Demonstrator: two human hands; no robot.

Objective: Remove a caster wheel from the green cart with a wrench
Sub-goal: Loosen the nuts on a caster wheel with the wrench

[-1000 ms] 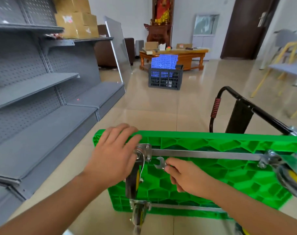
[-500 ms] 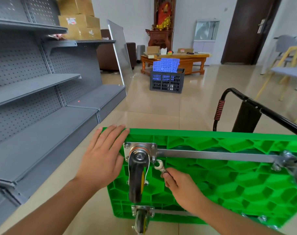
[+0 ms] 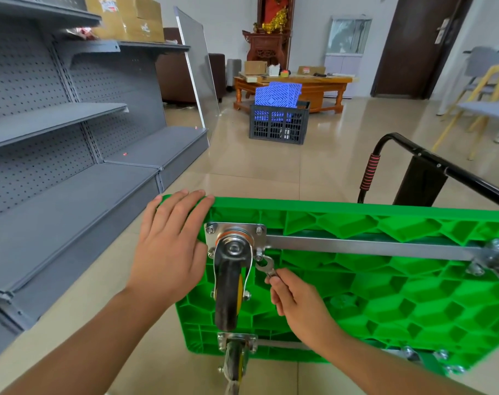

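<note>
Two hands were at work on the overturned green plastic cart (image 3: 385,283), which lay underside up on the beige tiled floor (image 3: 257,172), its honeycomb ribbing facing you. Your left hand (image 3: 168,246) lay flat with straight fingers on the cart's near-left corner, just beside the steel mounting plate (image 3: 234,228). Your right hand (image 3: 296,303) pinched the handle of a small silver open-ended wrench (image 3: 267,266), whose head sat at the bolt on the plate's lower right corner. The black rubber caster wheel with yellow hub (image 3: 228,289) stood in its steel fork, still bolted to the plate. A second caster (image 3: 234,360) sat at the nearer corner below it. A flat steel crossbar (image 3: 371,246) ran rightward from the plate. The cart's black tubular handle with red-striped grip (image 3: 369,172) lay folded beyond the deck. Also listed: grey perforated metal shelving (image 3: 57,138) to your left; a dark plastic crate holding blue panels (image 3: 278,121); a wooden low table (image 3: 314,86) behind it.
</note>
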